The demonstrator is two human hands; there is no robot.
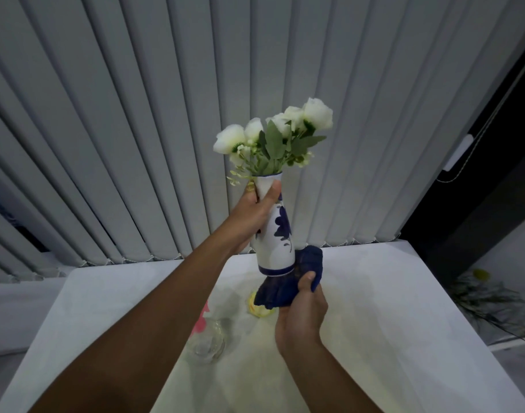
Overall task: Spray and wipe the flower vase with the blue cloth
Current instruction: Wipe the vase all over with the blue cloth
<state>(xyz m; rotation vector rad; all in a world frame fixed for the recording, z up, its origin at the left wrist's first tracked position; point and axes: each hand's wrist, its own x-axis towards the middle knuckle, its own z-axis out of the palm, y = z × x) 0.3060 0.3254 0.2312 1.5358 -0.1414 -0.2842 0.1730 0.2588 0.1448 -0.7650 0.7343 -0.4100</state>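
Right hand (300, 311) presses blue cloth (288, 281) under white, blue-flowered vase (277, 236).

Two bare forearms, no sleeves, no watch or bracelet showing anywhere up to the frame edge. Left hand (252, 213) has a gold-looking glittery nail on one fingertip, just beside the vase rim (268, 175). Right hand (303, 311) plain, nails turned away, can't tell.

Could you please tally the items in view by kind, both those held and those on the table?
Vases with flowers: 1
Blue cloths: 1
Clear glass vessels: 1
Small yellow items, unclear what: 1
Total: 4
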